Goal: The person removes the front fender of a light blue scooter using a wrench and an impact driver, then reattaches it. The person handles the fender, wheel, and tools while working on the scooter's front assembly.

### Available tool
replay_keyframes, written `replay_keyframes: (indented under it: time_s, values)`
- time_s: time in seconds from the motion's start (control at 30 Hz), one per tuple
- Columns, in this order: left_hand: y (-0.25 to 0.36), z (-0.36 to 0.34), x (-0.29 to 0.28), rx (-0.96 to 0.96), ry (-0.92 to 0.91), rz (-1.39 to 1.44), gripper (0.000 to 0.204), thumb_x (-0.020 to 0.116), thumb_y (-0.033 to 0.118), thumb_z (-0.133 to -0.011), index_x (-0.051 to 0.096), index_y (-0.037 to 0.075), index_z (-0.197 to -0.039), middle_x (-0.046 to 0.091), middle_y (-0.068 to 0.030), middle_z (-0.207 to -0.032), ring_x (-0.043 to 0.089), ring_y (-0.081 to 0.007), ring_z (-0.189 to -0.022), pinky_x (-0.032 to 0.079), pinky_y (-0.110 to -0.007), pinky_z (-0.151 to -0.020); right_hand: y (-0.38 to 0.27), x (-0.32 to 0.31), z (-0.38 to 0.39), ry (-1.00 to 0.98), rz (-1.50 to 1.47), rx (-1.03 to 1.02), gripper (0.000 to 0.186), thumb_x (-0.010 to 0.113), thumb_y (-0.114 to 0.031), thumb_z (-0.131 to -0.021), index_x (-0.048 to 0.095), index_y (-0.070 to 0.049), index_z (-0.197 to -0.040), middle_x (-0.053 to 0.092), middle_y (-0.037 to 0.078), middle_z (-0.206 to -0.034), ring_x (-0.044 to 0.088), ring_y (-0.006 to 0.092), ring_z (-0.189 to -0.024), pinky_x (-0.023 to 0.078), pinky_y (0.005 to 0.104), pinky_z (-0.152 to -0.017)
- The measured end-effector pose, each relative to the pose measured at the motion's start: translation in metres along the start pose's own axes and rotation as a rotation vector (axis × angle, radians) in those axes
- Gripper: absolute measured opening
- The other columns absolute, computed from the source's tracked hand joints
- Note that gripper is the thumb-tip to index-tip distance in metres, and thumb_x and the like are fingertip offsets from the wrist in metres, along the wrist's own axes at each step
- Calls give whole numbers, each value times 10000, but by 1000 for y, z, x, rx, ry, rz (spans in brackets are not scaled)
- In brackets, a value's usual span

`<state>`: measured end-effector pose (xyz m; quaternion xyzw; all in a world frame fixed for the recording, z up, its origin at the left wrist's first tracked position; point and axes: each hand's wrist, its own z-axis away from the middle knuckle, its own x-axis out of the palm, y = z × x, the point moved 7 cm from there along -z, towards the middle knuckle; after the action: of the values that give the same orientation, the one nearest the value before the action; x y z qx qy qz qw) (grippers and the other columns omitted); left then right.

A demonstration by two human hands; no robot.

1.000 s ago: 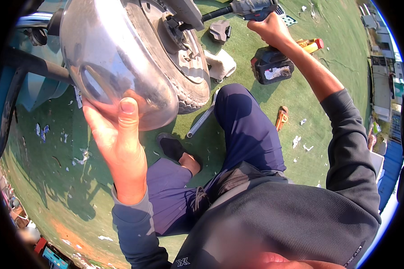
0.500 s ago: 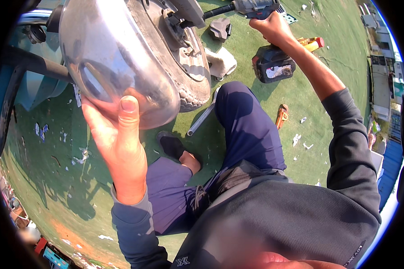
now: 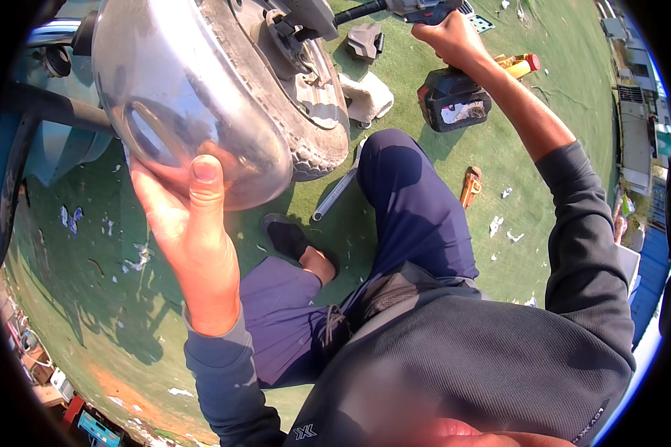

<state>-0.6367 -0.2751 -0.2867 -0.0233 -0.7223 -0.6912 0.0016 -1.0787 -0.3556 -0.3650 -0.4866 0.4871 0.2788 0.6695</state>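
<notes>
My left hand [image 3: 186, 212] is at the lower end of a shiny metal mudguard [image 3: 194, 112], thumb in front, the other fingers partly hidden behind its edge. Beneath the mudguard is a wheel with a knobbly tyre [image 3: 317, 158]. My right hand [image 3: 451, 39] is closed round the handle of a power wrench [image 3: 417, 7] at the top of the view. Its long dark shaft [image 3: 359, 13] points left to the wheel's hub area, where a grey part [image 3: 313, 16] hides the tip. A black battery-like block [image 3: 455, 104] shows below my right wrist; I cannot tell whether it joins the wrench.
On the green ground lie a long silver wrench [image 3: 338, 192] by my knee, an orange-handled tool [image 3: 470, 186], a dark grey block [image 3: 364, 42] and a whitish cloth [image 3: 369, 97]. A dark frame bar [image 3: 63, 108] runs left of the mudguard. Paper scraps [image 3: 496, 226] are scattered about.
The view has shifted slightly, so mudguard and wheel sit a little higher and further left. Both hands keep their holds on the mudguard and the power wrench.
</notes>
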Motion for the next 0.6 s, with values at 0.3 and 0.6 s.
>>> replay_keyframes:
  time_s: [0.3,0.6]
  values:
    - [1,2,3,-33,3,9,644,685,317,-1025,360,62,-1520,581,-36,-1208,583,-152,-1083,444,-355,-1027,-10,-5,5,5,-20,3,517,756,-439,-738,709,59,-865,691,165,-733,696,272,-699,555,412,-690]
    - [3,3,4,-14,9,65,672,680,302,-1028,331,46,-1541,557,-62,-1311,570,-177,-1166,426,-374,-1078,-21,-11,13,30,-46,23,465,757,-386,-750,712,40,-930,693,160,-767,691,262,-719,558,409,-688]
